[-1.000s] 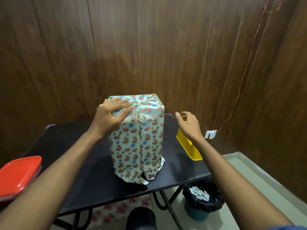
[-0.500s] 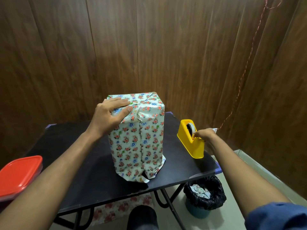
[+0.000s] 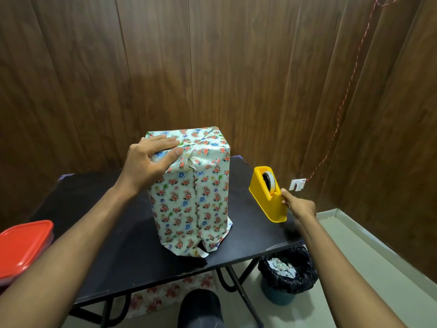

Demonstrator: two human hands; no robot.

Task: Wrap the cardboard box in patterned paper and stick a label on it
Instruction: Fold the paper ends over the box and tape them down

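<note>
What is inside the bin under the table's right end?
The bin, lined with a black bag, holds crumpled scraps of floral paper on top. Anything beneath those scraps is covered.

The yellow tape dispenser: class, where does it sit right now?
In the head view the yellow tape dispenser sits near the black table's right edge, right of the wrapped box, with the right hand at its front end.

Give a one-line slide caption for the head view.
Left hand pins folded paper atop wrapped box; right hand pinches at yellow tape dispenser.
</note>
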